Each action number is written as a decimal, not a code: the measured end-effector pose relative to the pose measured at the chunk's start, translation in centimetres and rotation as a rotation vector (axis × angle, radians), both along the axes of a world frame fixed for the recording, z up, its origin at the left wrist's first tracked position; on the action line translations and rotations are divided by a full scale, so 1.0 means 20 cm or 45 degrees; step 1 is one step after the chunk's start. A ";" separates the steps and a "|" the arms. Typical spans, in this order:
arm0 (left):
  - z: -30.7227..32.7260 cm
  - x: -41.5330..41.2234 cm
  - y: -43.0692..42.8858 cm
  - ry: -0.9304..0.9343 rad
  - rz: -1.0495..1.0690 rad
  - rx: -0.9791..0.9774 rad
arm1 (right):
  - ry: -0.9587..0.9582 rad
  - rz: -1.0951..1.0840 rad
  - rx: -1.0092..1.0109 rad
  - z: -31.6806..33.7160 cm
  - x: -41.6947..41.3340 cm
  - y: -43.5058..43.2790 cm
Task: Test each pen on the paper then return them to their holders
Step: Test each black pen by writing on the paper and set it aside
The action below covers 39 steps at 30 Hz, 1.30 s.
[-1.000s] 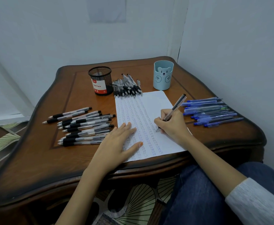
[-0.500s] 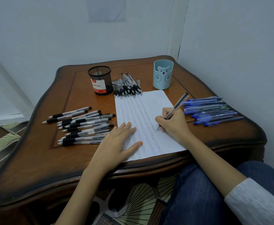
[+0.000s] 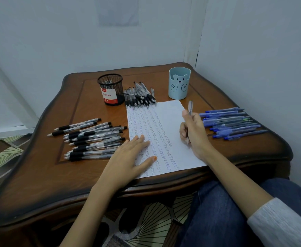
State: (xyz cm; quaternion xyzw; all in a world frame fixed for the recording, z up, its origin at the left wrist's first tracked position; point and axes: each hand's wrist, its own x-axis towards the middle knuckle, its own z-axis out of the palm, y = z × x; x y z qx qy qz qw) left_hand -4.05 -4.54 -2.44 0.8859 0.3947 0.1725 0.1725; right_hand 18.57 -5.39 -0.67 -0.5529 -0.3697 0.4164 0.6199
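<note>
A white sheet of paper (image 3: 165, 125), covered in rows of small pen marks, lies in the middle of the wooden table (image 3: 44, 172). My left hand (image 3: 130, 157) rests flat on its lower left part, fingers straight. My right hand (image 3: 194, 131) grips a clear pen (image 3: 190, 108) over the sheet's right edge, nearly upright, tip pointing down just above the paper. A black mesh holder (image 3: 111, 90) and a light blue bear holder (image 3: 179, 83) stand at the back.
Several black pens (image 3: 92, 138) lie in a row left of the paper, and another heap of black pens (image 3: 140, 97) sits between the holders. Several blue pens (image 3: 233, 123) lie at the right. Walls close the back and right; my knee is below the front edge.
My right hand has lifted the pen from its slanted writing pose and turned it more upright, shifting slightly up and right on the sheet. My left hand has stayed put.
</note>
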 end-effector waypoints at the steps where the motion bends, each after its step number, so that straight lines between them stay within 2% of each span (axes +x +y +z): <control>1: 0.00 0.00 0.00 -0.001 0.002 0.004 | -0.006 -0.007 0.022 0.00 0.01 0.00; 5: 0.05 0.01 0.02 0.018 -0.007 0.051 | -0.073 0.007 0.032 0.01 0.00 -0.02; 10: 0.12 0.08 0.15 0.160 0.020 0.158 | -0.076 0.042 0.056 0.03 -0.01 -0.03; 16: 0.13 0.13 0.30 0.323 0.062 0.064 | -0.184 0.047 -0.047 0.03 0.00 -0.02; 21: 0.15 0.15 0.38 0.385 0.138 0.046 | -0.057 0.104 -0.190 0.08 0.00 0.09; 26: 0.18 0.13 0.49 0.230 0.138 -0.076 | -0.504 0.196 -0.172 0.22 0.04 0.34; 32: 0.17 0.11 0.55 0.082 0.124 -0.126 | -0.684 0.128 -0.131 0.29 0.04 0.70; 39: 0.14 0.09 0.59 0.165 0.125 -0.050 | -0.924 0.144 -0.179 0.23 -0.04 1.02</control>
